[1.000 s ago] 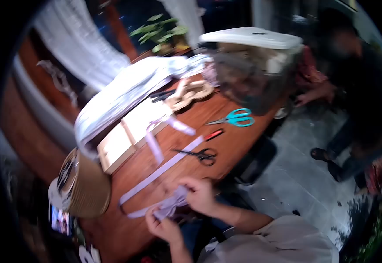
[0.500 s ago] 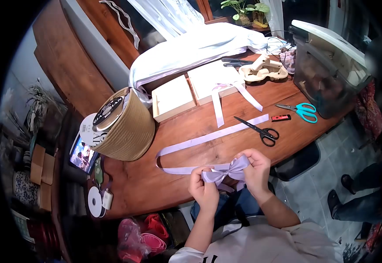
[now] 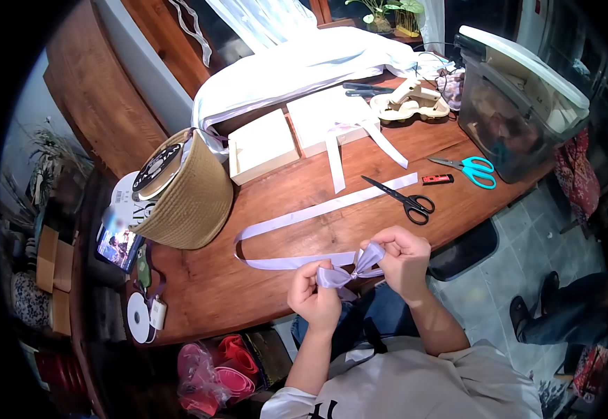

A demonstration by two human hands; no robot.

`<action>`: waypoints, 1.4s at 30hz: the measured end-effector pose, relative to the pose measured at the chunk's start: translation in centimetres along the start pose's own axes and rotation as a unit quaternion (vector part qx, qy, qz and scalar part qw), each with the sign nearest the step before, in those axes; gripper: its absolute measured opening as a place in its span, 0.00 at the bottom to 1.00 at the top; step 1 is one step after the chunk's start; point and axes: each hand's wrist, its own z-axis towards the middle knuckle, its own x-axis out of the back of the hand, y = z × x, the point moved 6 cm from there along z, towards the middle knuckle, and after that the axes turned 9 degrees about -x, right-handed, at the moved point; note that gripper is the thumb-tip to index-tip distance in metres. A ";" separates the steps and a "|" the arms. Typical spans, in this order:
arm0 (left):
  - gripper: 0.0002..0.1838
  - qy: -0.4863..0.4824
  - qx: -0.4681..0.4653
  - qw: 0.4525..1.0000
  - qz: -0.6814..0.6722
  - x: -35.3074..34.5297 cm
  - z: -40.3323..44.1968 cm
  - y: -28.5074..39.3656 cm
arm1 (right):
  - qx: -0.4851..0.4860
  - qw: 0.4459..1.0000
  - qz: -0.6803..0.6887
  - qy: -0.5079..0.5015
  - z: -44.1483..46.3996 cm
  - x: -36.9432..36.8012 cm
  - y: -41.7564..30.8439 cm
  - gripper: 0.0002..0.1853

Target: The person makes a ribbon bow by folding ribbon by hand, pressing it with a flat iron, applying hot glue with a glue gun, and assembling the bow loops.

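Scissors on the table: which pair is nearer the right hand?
The black pair, its blades crossing the lavender ribbon. The turquoise-handled pair lies farther from the right hand, clear of the ribbon.

1 tan woven basket (image 3: 196, 202) stands beside 1 lit rectangular screen (image 3: 117, 250). A white fabric sheet (image 3: 283, 66) lies near a moulded beige pulp tray (image 3: 428, 111); a white-lidded, translucent grey plastic bin (image 3: 503, 119) stands beside it. 2 dark shoes (image 3: 520, 321) rest on grey floor tiles (image 3: 475, 307).
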 end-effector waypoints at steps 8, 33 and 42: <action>0.04 0.035 -0.002 0.999 -0.020 -0.2 0.7 0.2 | 0.060 0.995 -0.065 0.042 0.0 0.3 -0.9 0.05; 0.06 0.085 0.157 0.950 -0.256 -0.7 1.9 -0.2 | -0.095 0.950 0.297 0.001 -1.0 -3.7 0.7 0.07; 0.21 -0.198 0.263 0.894 -0.303 -1.1 1.5 -2.1 | -0.154 0.948 0.275 -0.035 0.6 -3.5 0.1 0.12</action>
